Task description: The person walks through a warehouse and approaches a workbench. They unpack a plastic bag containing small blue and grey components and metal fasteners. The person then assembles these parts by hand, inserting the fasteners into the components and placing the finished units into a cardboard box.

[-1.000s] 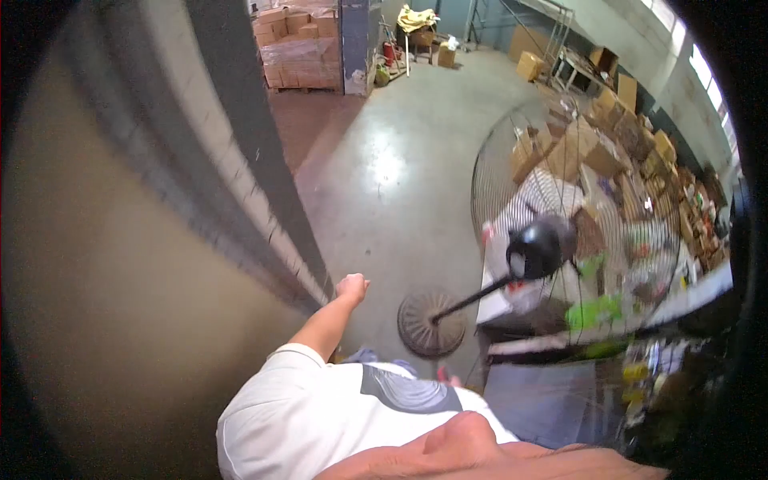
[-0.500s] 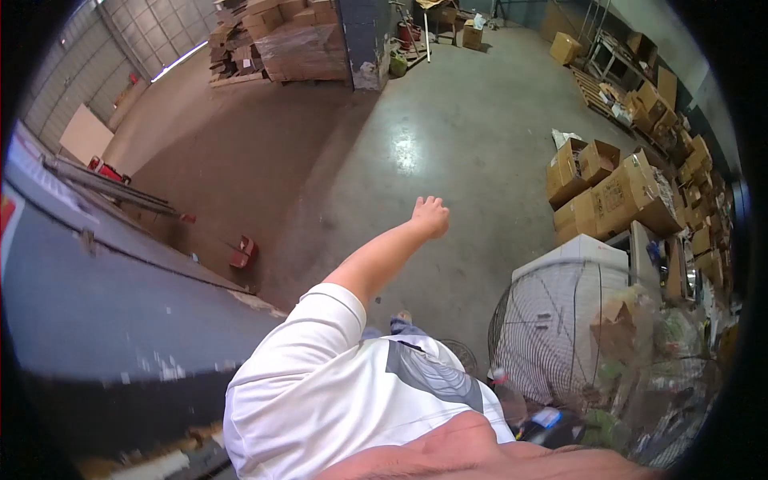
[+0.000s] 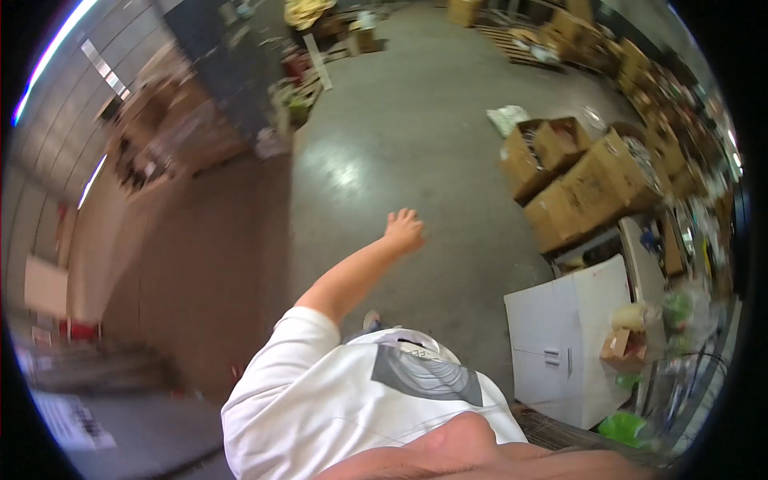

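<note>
My left hand point(image 3: 406, 230) is stretched out in front of my body at waist height, above the grey concrete floor point(image 3: 448, 152). Its fingers are apart and a little bent, with nothing held in them. The bare forearm comes out of a white short sleeve, and the hand touches nothing. Nearest on the right are large open cardboard boxes point(image 3: 590, 192), well out of the hand's reach. My right hand does not show. One shoe point(image 3: 372, 320) is visible below my shirt.
To the right stands a white cabinet point(image 3: 552, 340) with a small carton point(image 3: 622, 349) beside it. A wooden pallet point(image 3: 512, 48) and more boxes line the far right. Wrapped cardboard stacks point(image 3: 188, 124) sit by a dark pillar point(image 3: 228, 68) at left. A blurred grey surface point(image 3: 152, 424) is near left.
My view has moved forward and tilted. The cabinet and boxes show nearer, the wire fan guard has largely left the view, and the pillar has shifted left. My left hand stays outstretched and free.
</note>
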`<state>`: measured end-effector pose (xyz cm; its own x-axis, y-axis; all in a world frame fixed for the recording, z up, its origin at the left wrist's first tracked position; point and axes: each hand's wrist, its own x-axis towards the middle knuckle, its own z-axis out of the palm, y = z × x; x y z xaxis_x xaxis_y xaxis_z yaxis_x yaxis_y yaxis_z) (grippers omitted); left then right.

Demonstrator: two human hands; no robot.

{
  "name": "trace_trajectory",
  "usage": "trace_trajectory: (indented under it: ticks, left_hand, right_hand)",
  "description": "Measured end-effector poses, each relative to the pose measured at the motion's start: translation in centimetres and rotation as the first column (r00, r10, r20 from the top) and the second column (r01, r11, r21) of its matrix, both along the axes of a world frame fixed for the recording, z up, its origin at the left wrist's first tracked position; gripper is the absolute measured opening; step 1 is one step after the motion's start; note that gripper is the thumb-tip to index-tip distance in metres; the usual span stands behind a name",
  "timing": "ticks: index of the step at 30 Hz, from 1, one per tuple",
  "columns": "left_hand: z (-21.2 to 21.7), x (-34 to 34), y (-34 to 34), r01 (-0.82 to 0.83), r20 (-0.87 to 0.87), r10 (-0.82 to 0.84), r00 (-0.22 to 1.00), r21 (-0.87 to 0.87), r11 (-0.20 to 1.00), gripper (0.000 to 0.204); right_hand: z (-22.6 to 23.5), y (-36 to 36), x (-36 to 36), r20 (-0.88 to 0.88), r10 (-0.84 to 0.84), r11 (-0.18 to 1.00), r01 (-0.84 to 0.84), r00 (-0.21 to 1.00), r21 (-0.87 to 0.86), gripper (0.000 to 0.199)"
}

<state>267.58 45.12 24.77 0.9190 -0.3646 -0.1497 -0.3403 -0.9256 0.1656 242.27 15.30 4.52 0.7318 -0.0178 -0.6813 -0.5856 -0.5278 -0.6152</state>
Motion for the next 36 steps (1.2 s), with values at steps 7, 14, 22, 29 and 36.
trace_trajectory:
  ticks: [7, 14, 22, 29, 36]
  left_hand:
    - [-0.3, 20.9, -0.3, 0.114, -0.114, -0.113, 0.987, 0.003, 0.993, 0.038]
    - [-9.1, 42.3, -0.4, -0.07, -0.301, -0.055, 0.952, -0.389, 0.918, 0.039]
    - [-24.9, 48.0, 24.3, -0.271, -0.557, 0.105, 0.824, -0.224, 0.936, 0.04]
    - [-25.4, 62.3, 22.1, -0.378, -0.735, 0.447, 0.51, 0.275, 0.884, 0.035]
    - [-22.6, 104.5, 12.6, -0.447, -0.55, 0.366, 0.751, -0.015, 0.895, 0.031]
  right_hand:
    - [-1.8, -3.6, 2.4, -0.193, -0.494, 0.858, 0.441, 0.847, -0.262, 0.033]
    - [-5.4, -3.8, 17.1, -0.259, -0.591, 0.785, 0.468, 0.764, -0.406, 0.036]
    - [1.2, -9.3, 66.2, 0.222, -0.647, 0.761, 0.598, 0.73, 0.252, 0.027]
    - [1.6, -11.2, 91.1, 0.285, -0.557, 0.829, 0.543, 0.78, 0.136, 0.029]
    - [-2.4, -10.6, 98.0, -0.39, -0.387, 0.921, 0.331, 0.835, -0.206, 0.032]
